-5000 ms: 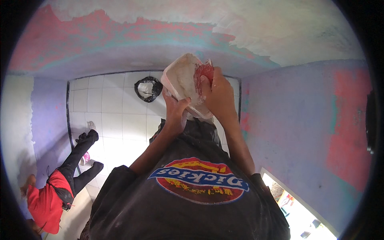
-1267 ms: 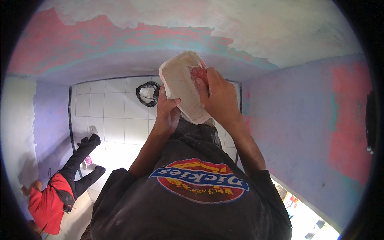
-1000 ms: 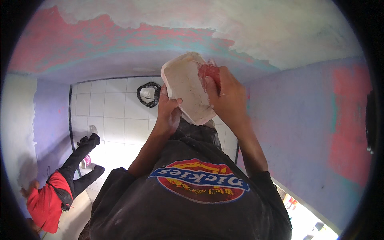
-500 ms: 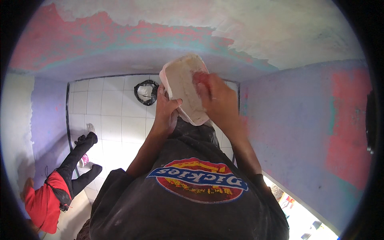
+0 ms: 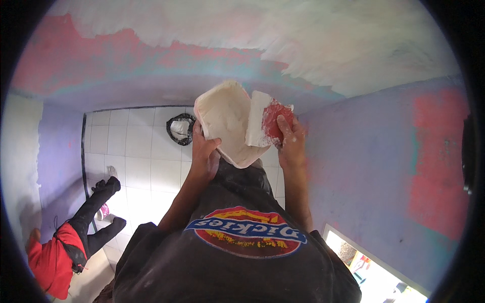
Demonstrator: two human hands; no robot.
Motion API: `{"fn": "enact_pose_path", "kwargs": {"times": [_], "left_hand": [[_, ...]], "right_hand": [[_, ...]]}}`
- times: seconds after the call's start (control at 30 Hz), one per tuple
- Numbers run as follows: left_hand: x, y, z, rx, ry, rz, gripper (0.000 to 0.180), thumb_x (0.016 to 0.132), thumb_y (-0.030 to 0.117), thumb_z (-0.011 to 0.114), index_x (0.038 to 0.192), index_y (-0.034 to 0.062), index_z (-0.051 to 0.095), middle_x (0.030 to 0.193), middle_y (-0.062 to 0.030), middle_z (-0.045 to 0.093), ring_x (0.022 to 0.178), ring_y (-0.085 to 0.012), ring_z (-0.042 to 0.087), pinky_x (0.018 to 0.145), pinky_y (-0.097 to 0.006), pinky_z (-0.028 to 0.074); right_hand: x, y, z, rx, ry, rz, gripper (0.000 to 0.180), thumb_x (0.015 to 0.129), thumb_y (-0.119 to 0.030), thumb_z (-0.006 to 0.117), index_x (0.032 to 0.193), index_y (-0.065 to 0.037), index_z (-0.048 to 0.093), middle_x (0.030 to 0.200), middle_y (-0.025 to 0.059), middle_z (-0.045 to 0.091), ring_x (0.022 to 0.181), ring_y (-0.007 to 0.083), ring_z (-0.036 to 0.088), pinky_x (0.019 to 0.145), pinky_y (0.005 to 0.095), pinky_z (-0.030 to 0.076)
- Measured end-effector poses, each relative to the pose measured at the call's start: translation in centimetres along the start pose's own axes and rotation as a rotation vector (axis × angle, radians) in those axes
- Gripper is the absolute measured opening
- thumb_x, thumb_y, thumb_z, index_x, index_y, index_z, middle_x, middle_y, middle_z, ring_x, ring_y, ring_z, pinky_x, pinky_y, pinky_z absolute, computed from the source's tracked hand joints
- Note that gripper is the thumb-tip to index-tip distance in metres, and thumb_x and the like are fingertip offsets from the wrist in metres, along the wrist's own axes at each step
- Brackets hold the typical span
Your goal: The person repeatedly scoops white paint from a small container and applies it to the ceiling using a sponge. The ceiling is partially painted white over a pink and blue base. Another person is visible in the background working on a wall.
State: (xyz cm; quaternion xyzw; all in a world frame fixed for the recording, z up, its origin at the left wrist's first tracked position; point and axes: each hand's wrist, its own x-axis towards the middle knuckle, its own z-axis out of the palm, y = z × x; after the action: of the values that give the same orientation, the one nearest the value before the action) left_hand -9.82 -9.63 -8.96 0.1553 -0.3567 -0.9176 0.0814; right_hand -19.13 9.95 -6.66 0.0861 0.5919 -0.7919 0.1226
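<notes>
Head view, looking down past my dark shirt [image 5: 232, 280]: my left hand [image 5: 206, 151] grips a pale tray [image 5: 199, 115] by its left side, thumb hooked over the rim and fingers wrapped around the outside. The tray is out in front of me, above my legs, turned so that its far end leans left and its near end right. White paste [image 5: 225, 113] coats its inside. My right hand [image 5: 292, 144] pinches a flat red scraper [image 5: 276, 121], thumb pressed on the face I see; the other fingers are mostly hidden behind it. Paste covers the scraper's left part and streaks the red. That left edge overlaps the tray's right rim from up here; whether they touch, I cannot tell.

On the tiled floor [image 5: 139, 171], left of the tray, sits a black plastic bag [image 5: 172, 137] with something white inside. The far wall [image 5: 151, 86] is lilac low down, with turquoise, pink and whitish patches higher up. The right wall [image 5: 353, 166] is lilac too, with pink at its right. Near left, a co-worker in a red top [image 5: 50, 265] stands by the left wall [image 5: 60, 146], a pink-and-white container [image 5: 102, 211] beside their legs.
</notes>
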Motion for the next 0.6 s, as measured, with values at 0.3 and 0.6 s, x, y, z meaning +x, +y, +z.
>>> {"fn": "enact_pose_path", "kwargs": {"times": [0.3,0.6], "left_hand": [[-1.1,-0.1,-1.0,0.211,-0.055,-0.040,0.108,0.066,0.016,0.077,0.157,0.0014,0.020,0.149,-0.0156,0.039,0.145,-0.0302,0.037,0.121,-0.045,0.031],[-1.1,-1.4,-1.9,0.126,0.016,-0.130,0.105,0.069,0.018,0.076,0.157,0.0036,0.022,0.148,-0.0158,0.042,0.141,-0.0302,0.042,0.117,-0.046,0.037]], "right_hand": [[2.7,2.2,-1.1,0.176,0.014,0.119,0.025,0.101,-0.019,0.064,0.120,-0.002,0.065,0.103,0.0023,0.069,0.086,0.0116,0.067,0.066,0.0255,0.051],[8.2,6.1,-3.8,0.457,0.115,0.216,0.024,0.102,-0.020,0.062,0.124,-0.010,0.065,0.107,-0.0028,0.069,0.082,0.0081,0.062,0.058,0.0251,0.042]]}}
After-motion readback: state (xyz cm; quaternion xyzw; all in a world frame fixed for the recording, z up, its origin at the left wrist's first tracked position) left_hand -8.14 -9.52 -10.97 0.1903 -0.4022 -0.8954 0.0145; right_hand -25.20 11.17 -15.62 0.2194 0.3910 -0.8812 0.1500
